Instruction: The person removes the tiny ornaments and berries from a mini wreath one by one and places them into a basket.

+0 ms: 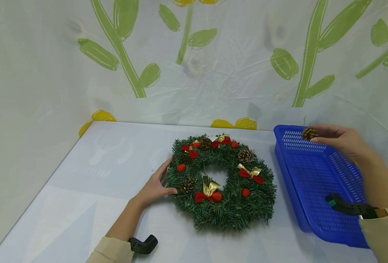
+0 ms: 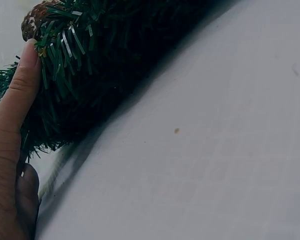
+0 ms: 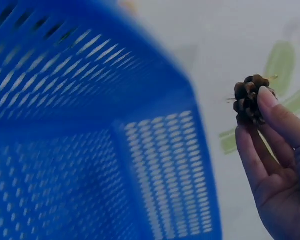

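A green Christmas wreath (image 1: 228, 213) lies on the white table, trimmed with pine cones, red berries and red-and-gold bows. My left hand (image 1: 153, 187) grips its left edge; in the left wrist view the thumb (image 2: 21, 85) presses the green needles beside a pine cone, while the fingers are partly hidden. Over the far rim of the blue basket (image 1: 286, 186), my right hand (image 1: 343, 140) pinches a small brown pine cone (image 1: 308, 134) between thumb and fingers. A thin gold thread sticks up from that cone. In the right wrist view the cone is apart from the basket.
The basket stands right of the wreath, with perforated walls and no objects visible inside. Behind the table (image 1: 78, 204) hangs a pale curtain (image 1: 226, 73) printed with green leaves and yellow flowers. Each wrist carries a black strap-on device.
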The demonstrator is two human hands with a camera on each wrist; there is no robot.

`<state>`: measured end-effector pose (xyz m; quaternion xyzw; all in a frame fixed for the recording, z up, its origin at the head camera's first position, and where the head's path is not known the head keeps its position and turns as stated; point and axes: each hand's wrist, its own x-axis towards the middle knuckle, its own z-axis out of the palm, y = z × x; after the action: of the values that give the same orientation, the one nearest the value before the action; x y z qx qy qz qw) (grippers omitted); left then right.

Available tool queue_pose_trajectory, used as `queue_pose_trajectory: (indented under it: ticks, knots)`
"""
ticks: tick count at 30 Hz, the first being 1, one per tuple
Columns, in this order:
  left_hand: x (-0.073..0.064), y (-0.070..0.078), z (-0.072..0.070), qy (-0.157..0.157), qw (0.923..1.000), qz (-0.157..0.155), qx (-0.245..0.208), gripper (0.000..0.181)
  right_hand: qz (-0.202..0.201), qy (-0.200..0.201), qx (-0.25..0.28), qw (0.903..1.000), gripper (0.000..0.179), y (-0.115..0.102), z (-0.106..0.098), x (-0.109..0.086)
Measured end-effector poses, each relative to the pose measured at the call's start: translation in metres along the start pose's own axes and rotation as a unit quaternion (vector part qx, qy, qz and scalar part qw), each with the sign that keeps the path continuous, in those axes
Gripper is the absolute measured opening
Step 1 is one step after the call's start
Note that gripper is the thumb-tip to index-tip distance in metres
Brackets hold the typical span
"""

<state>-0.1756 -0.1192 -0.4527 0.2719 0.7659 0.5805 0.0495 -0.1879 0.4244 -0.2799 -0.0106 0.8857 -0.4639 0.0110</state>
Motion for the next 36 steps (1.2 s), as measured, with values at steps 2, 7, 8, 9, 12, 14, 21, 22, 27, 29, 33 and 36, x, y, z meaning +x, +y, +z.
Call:
queue_pose_trajectory:
  ticks: [2, 7, 8, 9, 12, 14, 21, 22, 27, 29, 33, 36]
  knots:
    - [0.000, 0.000, 0.000, 0.001, 1.0000, 0.001, 0.000, 0.108, 0.007, -0.005, -0.018, 0.9998, 0.034, 0.005, 0.001, 0.002]
    - [0.001, 0.001, 0.000, 0.000, 1.0000, -0.002, 0.001, 0.108, 0.041, -0.030, -0.072, 0.9961, 0.036, 0.022, 0.001, 0.007]
    - [0.001, 0.001, 0.000, -0.001, 1.0000, -0.001, 0.002, 0.107, 0.051, -0.034, -0.087, 0.9944, 0.040, 0.026, 0.000, 0.008]
    - [0.002, 0.001, 0.001, -0.002, 1.0000, -0.002, 0.002, 0.107, 0.056, -0.041, -0.091, 0.9934, 0.047, 0.030, 0.000, 0.008]
    - [0.003, 0.002, 0.002, -0.003, 1.0000, -0.005, 0.001, 0.108, 0.072, -0.051, -0.082, 0.9927, 0.051, 0.040, 0.000, 0.009]
    - [0.003, 0.002, 0.002, -0.003, 1.0000, -0.007, 0.002, 0.109, 0.078, -0.054, -0.072, 0.9928, 0.047, 0.045, 0.003, 0.010]
    - [0.000, 0.003, 0.000, -0.001, 1.0000, -0.007, 0.001, 0.109, 0.093, -0.063, -0.058, 0.9920, 0.052, 0.055, 0.011, 0.020]
    - [0.000, 0.002, 0.000, -0.001, 1.0000, -0.007, 0.002, 0.109, 0.093, -0.067, -0.052, 0.9921, 0.050, 0.056, 0.012, 0.022]
    - [-0.001, 0.002, -0.001, -0.002, 1.0000, -0.003, 0.006, 0.107, 0.090, -0.075, -0.020, 0.9929, 0.033, 0.063, 0.017, 0.027]
    - [-0.001, 0.002, -0.001, -0.002, 1.0000, -0.002, 0.006, 0.107, 0.090, -0.080, -0.019, 0.9925, 0.038, 0.066, 0.020, 0.030]
    - [-0.001, 0.003, -0.001, -0.002, 1.0000, -0.003, 0.003, 0.108, 0.095, -0.091, -0.051, 0.9900, 0.062, 0.071, 0.026, 0.034]
    - [-0.001, 0.003, -0.001, -0.001, 1.0000, -0.003, 0.004, 0.107, 0.095, -0.098, -0.068, 0.9883, 0.071, 0.074, 0.029, 0.036]
